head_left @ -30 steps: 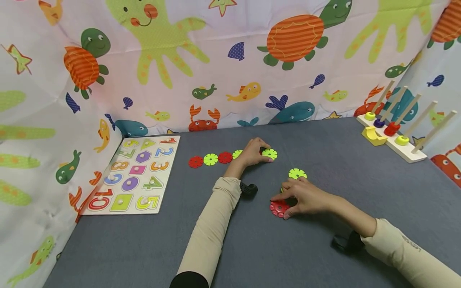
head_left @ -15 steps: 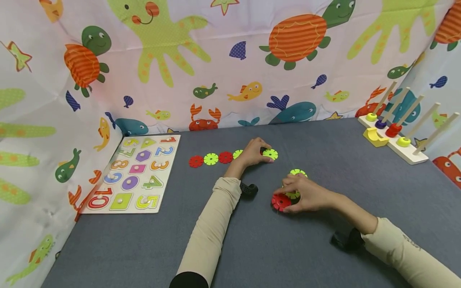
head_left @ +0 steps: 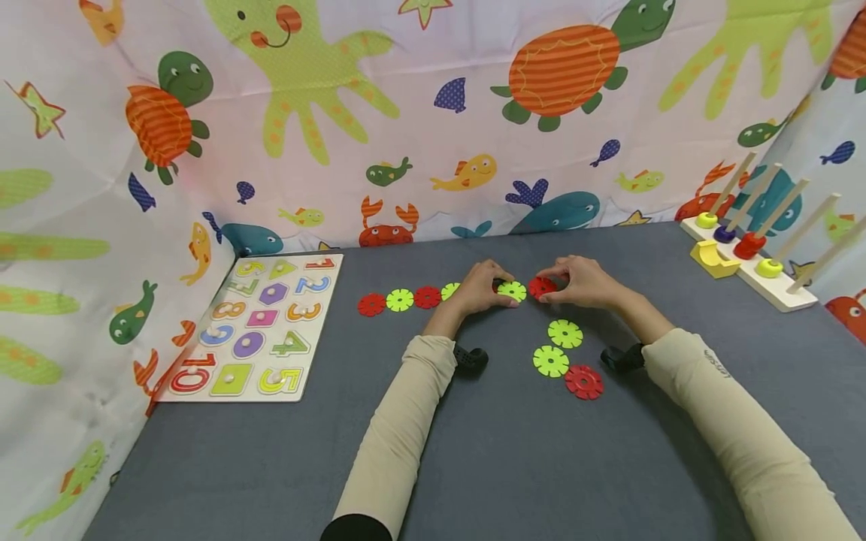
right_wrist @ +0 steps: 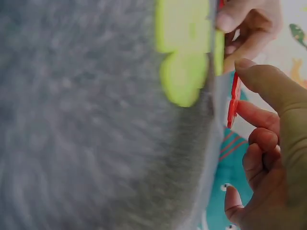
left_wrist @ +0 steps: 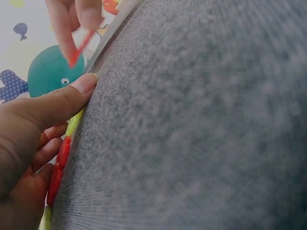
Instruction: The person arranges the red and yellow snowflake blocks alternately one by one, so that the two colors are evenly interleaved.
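A row of notched flower-shaped discs lies on the grey table, starting with a red disc (head_left: 371,304) and alternating red and yellow-green. My left hand (head_left: 476,289) covers part of the row and holds the yellow-green disc (head_left: 513,292) at its right end by the edges, thumb in front. Just right of that, my right hand (head_left: 585,282) pinches another red disc (head_left: 540,287) between thumb and finger. In the right wrist view this red disc (right_wrist: 233,103) stands slightly apart from the row's end. The left wrist view shows a red disc (left_wrist: 58,172) behind my left fingers.
Two loose yellow-green discs (head_left: 551,361) and a red disc (head_left: 584,382) lie in front of my right hand. A number-and-shape puzzle board (head_left: 257,330) is at the left. A peg stacker (head_left: 771,282) with a yellow curved piece (head_left: 715,259) stands at the back right.
My right hand has taken a red disc from the loose group and carried it back and up to the row's right end. The left hand stays on the row.
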A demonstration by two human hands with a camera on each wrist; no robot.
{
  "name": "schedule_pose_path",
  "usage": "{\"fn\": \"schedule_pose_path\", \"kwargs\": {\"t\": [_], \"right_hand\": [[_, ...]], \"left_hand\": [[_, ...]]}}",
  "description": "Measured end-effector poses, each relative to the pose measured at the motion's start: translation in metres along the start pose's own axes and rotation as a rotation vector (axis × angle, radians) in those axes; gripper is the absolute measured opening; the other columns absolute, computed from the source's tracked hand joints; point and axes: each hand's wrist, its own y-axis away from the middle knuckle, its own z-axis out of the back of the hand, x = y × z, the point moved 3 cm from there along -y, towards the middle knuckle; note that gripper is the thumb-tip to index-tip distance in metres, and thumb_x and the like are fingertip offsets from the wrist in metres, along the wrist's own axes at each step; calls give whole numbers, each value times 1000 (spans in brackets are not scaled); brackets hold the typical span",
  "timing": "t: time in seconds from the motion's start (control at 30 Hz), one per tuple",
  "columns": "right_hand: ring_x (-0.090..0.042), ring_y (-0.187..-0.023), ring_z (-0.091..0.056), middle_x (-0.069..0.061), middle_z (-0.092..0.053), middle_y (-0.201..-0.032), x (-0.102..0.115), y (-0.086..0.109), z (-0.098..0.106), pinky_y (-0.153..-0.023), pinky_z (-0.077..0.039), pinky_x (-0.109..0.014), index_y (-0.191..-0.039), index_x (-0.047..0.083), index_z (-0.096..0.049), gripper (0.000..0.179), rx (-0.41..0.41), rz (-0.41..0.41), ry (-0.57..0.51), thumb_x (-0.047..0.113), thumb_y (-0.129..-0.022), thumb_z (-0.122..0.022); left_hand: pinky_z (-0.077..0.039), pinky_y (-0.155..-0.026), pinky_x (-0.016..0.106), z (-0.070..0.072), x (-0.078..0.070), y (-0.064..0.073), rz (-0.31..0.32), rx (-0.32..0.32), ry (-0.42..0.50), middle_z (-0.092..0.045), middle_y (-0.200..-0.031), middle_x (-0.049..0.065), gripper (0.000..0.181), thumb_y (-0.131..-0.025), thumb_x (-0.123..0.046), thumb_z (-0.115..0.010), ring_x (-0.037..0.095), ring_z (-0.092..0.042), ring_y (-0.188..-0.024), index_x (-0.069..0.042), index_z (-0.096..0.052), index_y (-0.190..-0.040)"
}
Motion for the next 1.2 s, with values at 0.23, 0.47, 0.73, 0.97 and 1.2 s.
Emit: {"fn": "schedule_pose_path", "kwargs": {"t": [0.23, 0.47, 0.73, 0.97, 1.2], "right_hand": [[-18, -72, -38, -5, -50, -77, -14, -7, -9, -62, -26, -31, -114, 7, -66, 42, 41, -77, -133, 29, -78, -73], [-17, -73, -38, -5, -52, -81, -22, -6, -15, -64, -28, -29, -117, 7, -64, 44, 40, -96, -242, 29, -79, -72], [-18, -74, -38, -5, -50, -81, -24, -6, -17, -64, -25, -31, -121, 12, -63, 51, 48, -166, -228, 36, -77, -73], [-17, -78, -41, -9, -60, -93, -25, -1, -17, -67, -30, -29, -125, 11, -59, 53, 34, -150, -283, 32, -78, -73], [-11, -60, -30, -3, -35, -69, -25, 10, -10, -54, -27, -26, -123, 6, -60, 48, 29, -77, -360, 21, -79, -72]], "left_hand": [[-38, -94, 30, 0, -1, 0, 21, 5, 12, -52, -117, 6, 48, -77, -34, -73, 20, -45, -108, -14, -63, -120], [-38, -94, 30, -1, -1, 1, 22, 11, 19, -52, -118, 6, 49, -77, -33, -73, 19, -45, -108, -14, -63, -120], [-37, -96, 31, -1, -1, -1, 19, 11, 19, -51, -119, 7, 48, -77, -32, -73, 20, -44, -110, -13, -63, -120], [-36, -97, 31, -2, -3, 0, 21, 25, 18, -51, -120, 7, 48, -77, -34, -73, 21, -43, -112, -13, -62, -120], [-36, -98, 33, -1, -2, -1, 16, 11, 17, -50, -121, 8, 49, -77, -33, -73, 21, -43, -114, -12, -62, -121]]}}
